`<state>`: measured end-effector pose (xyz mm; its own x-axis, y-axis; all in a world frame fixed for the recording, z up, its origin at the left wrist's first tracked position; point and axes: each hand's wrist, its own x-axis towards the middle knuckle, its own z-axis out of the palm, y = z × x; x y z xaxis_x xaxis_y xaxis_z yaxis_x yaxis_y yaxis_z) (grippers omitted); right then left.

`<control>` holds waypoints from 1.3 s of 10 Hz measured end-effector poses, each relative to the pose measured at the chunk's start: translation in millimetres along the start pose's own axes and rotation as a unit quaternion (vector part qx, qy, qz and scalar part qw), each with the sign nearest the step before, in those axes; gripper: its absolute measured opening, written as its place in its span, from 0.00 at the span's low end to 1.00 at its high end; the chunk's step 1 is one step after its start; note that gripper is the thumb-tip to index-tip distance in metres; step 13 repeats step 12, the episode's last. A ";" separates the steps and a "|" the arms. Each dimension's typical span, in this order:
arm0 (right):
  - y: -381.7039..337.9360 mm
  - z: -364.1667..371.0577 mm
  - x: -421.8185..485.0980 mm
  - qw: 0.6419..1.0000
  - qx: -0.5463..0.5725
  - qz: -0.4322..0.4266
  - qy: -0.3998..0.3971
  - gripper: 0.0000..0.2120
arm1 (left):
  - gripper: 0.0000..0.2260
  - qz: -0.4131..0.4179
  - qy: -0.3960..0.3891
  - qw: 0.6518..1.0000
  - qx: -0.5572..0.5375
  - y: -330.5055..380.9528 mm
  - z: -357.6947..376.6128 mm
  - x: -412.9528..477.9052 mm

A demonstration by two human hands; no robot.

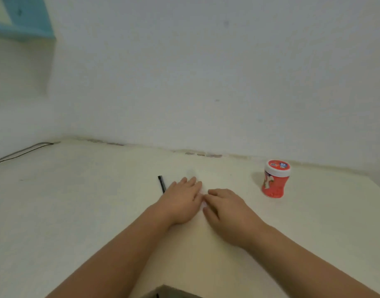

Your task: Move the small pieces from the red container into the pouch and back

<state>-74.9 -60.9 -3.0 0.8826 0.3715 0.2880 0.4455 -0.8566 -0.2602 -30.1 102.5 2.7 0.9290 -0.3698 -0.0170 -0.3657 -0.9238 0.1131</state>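
Left hand: the left hand (182, 198) lies flat, palm down on the table (88, 201), fingers straight and together, well to the left of the red container (274, 179).
Right hand: the right hand (225, 209) rests palm down between the left hand and the red container, its fingers reaching leftward until the fingertips touch the left hand; whether it pinches anything I cannot tell.
Pale scrap: a small whitish-pink bit (203, 203) shows between the two hands, left of the red container; too blurred to say what it is.
Red container: it stands upright on the table, apart from both hands, with its white lid (277, 167) on.
Black stick: a thin black pen-like thing (161, 183) lies on the table just beyond the left hand, on the side away from the red container.
Cable: a dark cable (21, 152) runs along the table's far edge, far left of the red container.
Wall: a pale wall (206, 72) rises behind the red container.
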 end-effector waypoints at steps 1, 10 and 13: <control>-25.7 16.7 24.1 0.999 -0.015 -0.030 -0.023 0.19 | 0.24 -0.029 -0.002 1.000 0.001 -33.2 2.3 -15.0; -250.6 137.2 200.9 0.986 0.089 -0.121 -0.066 0.15 | 0.16 -0.348 0.159 0.915 0.128 -331.2 -45.2 -105.6; -240.9 124.0 183.1 0.982 0.169 -0.081 -0.012 0.11 | 0.20 -0.288 0.269 0.917 -0.061 -279.5 -47.5 -85.2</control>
